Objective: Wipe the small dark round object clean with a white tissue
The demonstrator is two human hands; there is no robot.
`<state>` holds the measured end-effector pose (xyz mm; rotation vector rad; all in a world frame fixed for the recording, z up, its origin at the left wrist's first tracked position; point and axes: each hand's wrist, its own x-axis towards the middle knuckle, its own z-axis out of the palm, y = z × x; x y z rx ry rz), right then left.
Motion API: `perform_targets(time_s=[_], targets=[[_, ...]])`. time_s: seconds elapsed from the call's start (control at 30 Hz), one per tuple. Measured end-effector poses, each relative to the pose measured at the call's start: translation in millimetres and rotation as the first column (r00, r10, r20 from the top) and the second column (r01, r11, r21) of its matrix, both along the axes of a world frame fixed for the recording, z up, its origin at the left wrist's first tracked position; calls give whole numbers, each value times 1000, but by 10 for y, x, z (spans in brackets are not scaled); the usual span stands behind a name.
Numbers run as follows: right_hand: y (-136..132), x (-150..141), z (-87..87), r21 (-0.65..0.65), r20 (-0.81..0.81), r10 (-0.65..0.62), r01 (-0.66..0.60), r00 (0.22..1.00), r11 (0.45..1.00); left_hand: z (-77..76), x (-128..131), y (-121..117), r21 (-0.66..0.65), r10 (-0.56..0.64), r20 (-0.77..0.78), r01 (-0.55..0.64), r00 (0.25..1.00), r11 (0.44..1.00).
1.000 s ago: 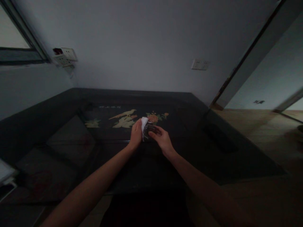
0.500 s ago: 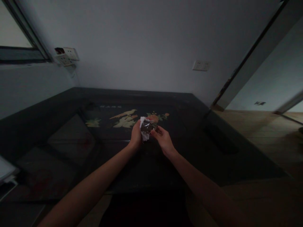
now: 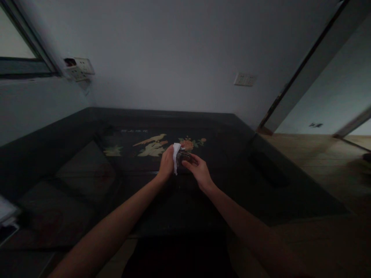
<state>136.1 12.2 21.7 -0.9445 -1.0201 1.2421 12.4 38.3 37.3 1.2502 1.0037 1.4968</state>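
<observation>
Between my hands, above the dark glossy table (image 3: pixel 197 208), is a small dark, shiny object (image 3: pixel 182 156); its exact kind is too dim to make out. My right hand (image 3: pixel 198 170) grips it from the right, thumb in front and fingers behind. A crumpled white tissue (image 3: pixel 175 156) is in my left hand (image 3: pixel 166 164), closed around it and pressed to the object's left side. The fingers of my left hand are partly hidden behind the tissue.
Flower and bird pictures (image 3: pixel 153 144) decorate the tabletop. A dark long object (image 3: pixel 269 170) lies on the table's right side. A white item (image 3: pixel 8 212) shows at the left edge. Wall sockets (image 3: pixel 245 79) are on the wall behind.
The dark object has turned in my right hand, and its broad shiny face shows less. The tissue has shifted and now hangs as a narrower strip beside it.
</observation>
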Motion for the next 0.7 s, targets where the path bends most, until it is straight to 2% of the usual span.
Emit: perform_targets(time_s=[0.07, 0.17, 0.23, 0.3, 0.4, 0.53, 0.63, 0.7], targets=[[-11, 3, 14, 8, -5, 14, -14, 1000, 1000, 22, -11, 50, -148, -92, 172, 118, 981, 982], [-22, -2, 33, 18, -6, 52, -52, 999, 998, 79, -20, 88, -283, -188, 422, 326, 887, 902], [-21, -11, 36, 20, -19, 84, -84, 996, 996, 111, -16, 89, -333, -193, 531, 412, 825, 848], [-15, -20, 29, 21, -44, 113, -112, 993, 994, 121, -2, 79, -353, -172, 573, 430, 801, 831], [-6, -26, 19, 25, -62, 138, -137, 989, 990, 97, 30, 49, -294, -129, 548, 335, 826, 895], [-19, -15, 40, 26, -31, 111, -110, 993, 994, 69, 51, -27, -124, -74, 406, 136, 911, 983], [-40, -7, 68, 44, -11, 111, -111, 994, 993, 83, 35, -97, 43, -18, 217, 9, 976, 999], [-48, -7, 74, 47, -9, 110, -109, 994, 993, 93, 12, -132, 176, 41, 52, -50, 998, 983]])
